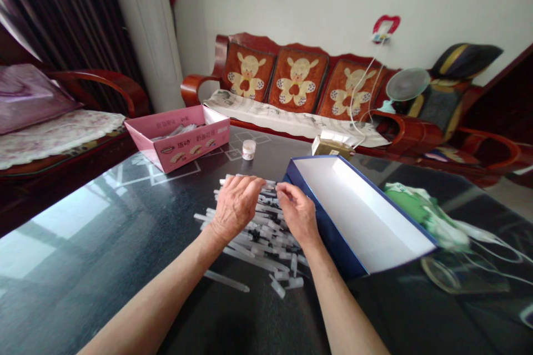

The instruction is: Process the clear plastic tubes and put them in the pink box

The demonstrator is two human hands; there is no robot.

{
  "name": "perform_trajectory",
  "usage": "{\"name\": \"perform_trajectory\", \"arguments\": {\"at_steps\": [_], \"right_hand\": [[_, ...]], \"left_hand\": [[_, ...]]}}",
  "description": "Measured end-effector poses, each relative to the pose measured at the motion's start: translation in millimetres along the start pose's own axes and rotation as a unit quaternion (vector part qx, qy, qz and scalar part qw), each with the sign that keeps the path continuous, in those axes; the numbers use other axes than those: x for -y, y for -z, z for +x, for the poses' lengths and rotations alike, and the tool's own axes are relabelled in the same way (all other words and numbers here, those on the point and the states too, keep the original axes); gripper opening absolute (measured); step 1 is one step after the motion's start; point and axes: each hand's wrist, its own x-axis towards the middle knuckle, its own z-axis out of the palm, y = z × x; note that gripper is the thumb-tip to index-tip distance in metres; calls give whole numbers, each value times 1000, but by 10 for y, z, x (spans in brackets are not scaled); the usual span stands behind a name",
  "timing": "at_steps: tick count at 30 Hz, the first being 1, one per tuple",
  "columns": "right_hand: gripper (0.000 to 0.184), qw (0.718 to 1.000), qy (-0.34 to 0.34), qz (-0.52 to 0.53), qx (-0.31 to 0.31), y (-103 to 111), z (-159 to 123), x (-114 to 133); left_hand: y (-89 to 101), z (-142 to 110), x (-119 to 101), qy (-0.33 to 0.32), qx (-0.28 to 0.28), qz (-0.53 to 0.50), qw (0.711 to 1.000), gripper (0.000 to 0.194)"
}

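Observation:
A heap of slim, translucent white plastic tubes (pixel 238 258) and short caps (pixel 278 287) lies on the dark table, with small black parts (pixel 255 234) among them. My left hand (pixel 238 205) is over the heap's left side, its fingers drawn together and pointing right. Facing it, my right hand (pixel 298 213) has thumb and fingertips closed together over the heap's right side, beside the blue box. A small whitish bit shows between the two sets of fingertips, but I cannot make out what either hand holds.
A pink box (pixel 189 150) with whitish pieces inside stands back left. Right of the heap is a blue box (pixel 345 255) with a white inside. A small round tub (pixel 249 150), a gold box (pixel 332 145) and a green-and-white bag (pixel 420 211) with cables are also on the table (pixel 104 249).

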Motion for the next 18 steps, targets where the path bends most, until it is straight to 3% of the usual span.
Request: {"name": "perform_trajectory", "arguments": {"at_steps": [4,15,18], "right_hand": [[29,993,-49,106,7,-40,-24,109],[25,990,-79,117,22,-91,-42,81],[26,976,-113,185,-34,-50,13,-24]], "left_hand": [[-20,-12,-3,-8,15,3,1000,23],[-136,-101,42,-4,44,13,999,30],[-150,-117,165,24,32,44,998,28]]}}
